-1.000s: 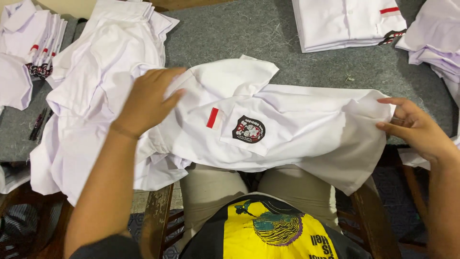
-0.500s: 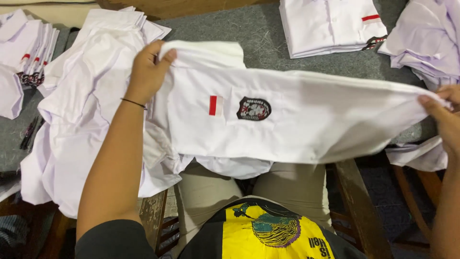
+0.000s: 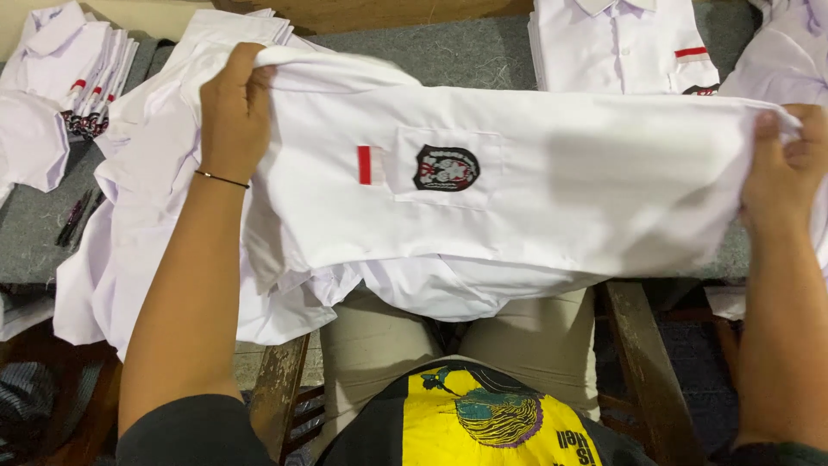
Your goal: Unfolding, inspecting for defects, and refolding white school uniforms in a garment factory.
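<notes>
Closest to the camera is the person's lap, with tan trousers [image 3: 517, 336] and a dark top that has 1 yellow picture [image 3: 483, 423] on the front. Just above the lap, 2 hands hold 1 white shirt [image 3: 552, 198] stretched out flat and wide in the air. The left hand [image 3: 235, 108] is closed around the shirt's left end, with the fingers curled over the top edge, and it has 1 thin dark band [image 3: 222, 179] on the wrist. The right hand [image 3: 785, 164] is closed on the right end, pinching the cloth. The front of the held shirt shows 1 pocket with 1 dark round badge [image 3: 446, 167] on it and 1 small red and white patch [image 3: 366, 165] just beside the pocket. The bottom of the shirt hangs down and touches the lap. Under the shirt is a gray counter [image 3: 448, 56] with a wooden frame. On the left, behind the left arm, lies a loose heap of white shirts [image 3: 138, 242]; I cannot count how many are in it. 1 dark pen [image 3: 73, 220] lies on the counter near that heap. Farther left is 1 neat stack of folded white shirts [image 3: 73, 78] with red patches showing. At the far top, 1 folded white shirt [image 3: 617, 43] lies with its buttons up. At the far right is more white cloth [image 3: 780, 60].
</notes>
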